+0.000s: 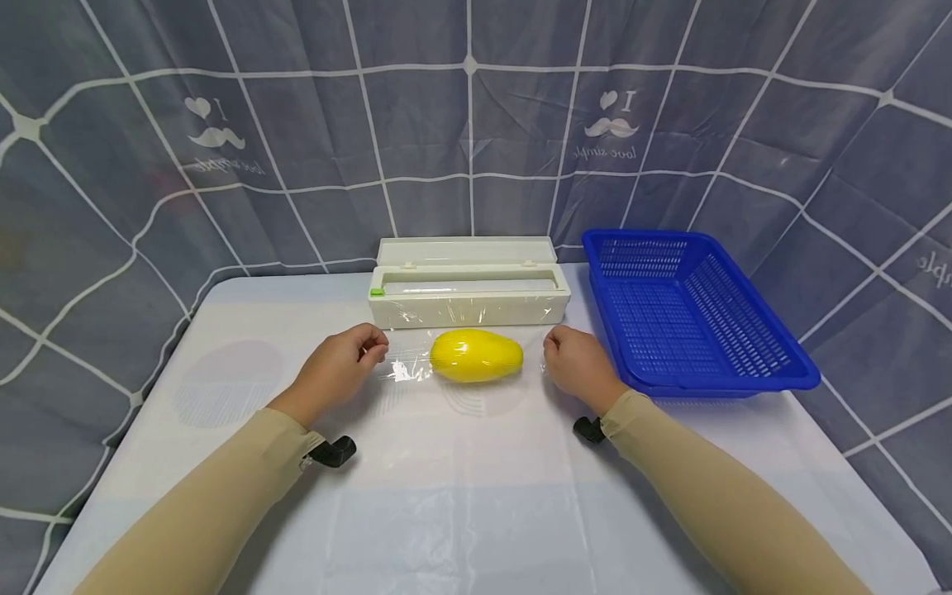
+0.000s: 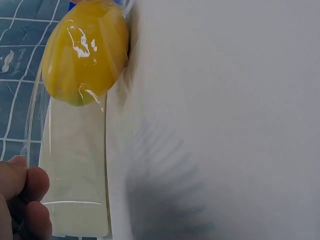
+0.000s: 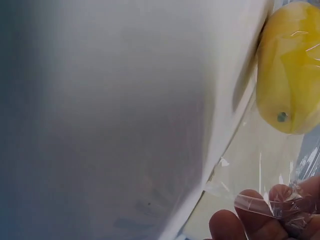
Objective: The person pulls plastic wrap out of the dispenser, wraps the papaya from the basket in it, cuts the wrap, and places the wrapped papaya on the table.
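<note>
A smooth yellow papaya-shaped fruit (image 1: 477,355) lies crosswise mid-table, with clear cling film (image 1: 407,364) stretched over it. My left hand (image 1: 338,364) pinches the film at its left side between thumb and fingers. On the other side, my right hand (image 1: 578,362) grips bunched film; in the right wrist view, the crumpled film (image 3: 287,205) lies across the fingers. The film covers the fruit (image 2: 86,52) closely in the left wrist view, and a strand runs from it down to the fingertips. Both hands are level with the fruit, one at each end.
Behind the fruit stands a white cling film dispenser (image 1: 468,311) with its lid (image 1: 467,250) raised and a green slider (image 1: 377,292) at its left. A blue plastic basket (image 1: 714,382) sits at the back right, close to my right hand. A grey checked curtain (image 1: 416,124) hangs behind the table.
</note>
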Tool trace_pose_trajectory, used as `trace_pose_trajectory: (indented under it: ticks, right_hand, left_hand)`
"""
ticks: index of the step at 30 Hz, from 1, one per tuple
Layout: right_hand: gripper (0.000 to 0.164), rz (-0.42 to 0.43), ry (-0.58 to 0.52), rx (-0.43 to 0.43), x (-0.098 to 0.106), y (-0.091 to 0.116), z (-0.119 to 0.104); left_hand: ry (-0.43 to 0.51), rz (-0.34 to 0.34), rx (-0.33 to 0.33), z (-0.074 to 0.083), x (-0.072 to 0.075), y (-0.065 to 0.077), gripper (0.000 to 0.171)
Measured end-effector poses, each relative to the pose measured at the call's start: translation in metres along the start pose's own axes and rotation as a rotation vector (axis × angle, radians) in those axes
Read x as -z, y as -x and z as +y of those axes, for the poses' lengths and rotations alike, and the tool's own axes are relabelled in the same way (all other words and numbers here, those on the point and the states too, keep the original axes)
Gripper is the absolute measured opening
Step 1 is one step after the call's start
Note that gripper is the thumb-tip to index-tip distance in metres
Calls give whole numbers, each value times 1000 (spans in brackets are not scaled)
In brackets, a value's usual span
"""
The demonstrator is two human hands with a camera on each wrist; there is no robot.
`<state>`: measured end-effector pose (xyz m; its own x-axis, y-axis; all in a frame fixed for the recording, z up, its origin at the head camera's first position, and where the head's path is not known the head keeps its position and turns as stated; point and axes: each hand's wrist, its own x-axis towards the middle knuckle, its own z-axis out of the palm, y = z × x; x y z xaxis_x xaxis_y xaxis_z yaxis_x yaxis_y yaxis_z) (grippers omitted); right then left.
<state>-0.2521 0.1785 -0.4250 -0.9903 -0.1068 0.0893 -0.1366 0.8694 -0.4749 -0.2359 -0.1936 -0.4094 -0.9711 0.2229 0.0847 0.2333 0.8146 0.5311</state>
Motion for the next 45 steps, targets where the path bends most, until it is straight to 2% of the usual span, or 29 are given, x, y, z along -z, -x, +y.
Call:
trace_pose_trajectory:
  ticks: [11, 20, 23, 25, 28, 31, 33, 35, 39, 42, 45]
  right_hand:
    - [29, -50, 41, -44, 0, -8, -2]
    - [28, -101, 66, -61, 5, -9, -7]
    - [27, -114, 75, -62, 6, -8, -9]
    - [27, -118, 82, -62, 6, -8, -9]
    - [28, -122, 86, -61, 7, -8, -11]
    - [29, -125, 86, -60, 8, -8, -13]
    - [30, -128, 88, -61, 9, -8, -14]
    - [30, -132, 92, -63, 9, -9, -14]
    - [31, -155, 111, -76, 8, -11, -13]
    - [33, -168, 109, -89, 7, -11, -12]
    - [39, -109, 84, -70, 7, -7, -14]
  left_hand:
    - [-81, 14, -44, -2, -7, -9, 6]
    - [-182, 26, -91, 4, -4, -9, 7]
    - [-242, 74, -121, 10, -4, -7, 12]
    - [-293, 145, -181, 18, -5, -4, 14]
    - [-349, 232, -352, 34, -10, 3, 17]
    - [-381, 225, -518, 49, -16, 10, 28]
    - [-392, 176, -567, 54, -22, 11, 40]
    - [-405, 125, -558, 57, -26, 10, 50]
    - [-403, 44, -494, 57, -33, 3, 60]
    - [-379, 25, -457, 56, -37, -1, 62]
    - [-361, 29, -446, 55, -38, -4, 62]
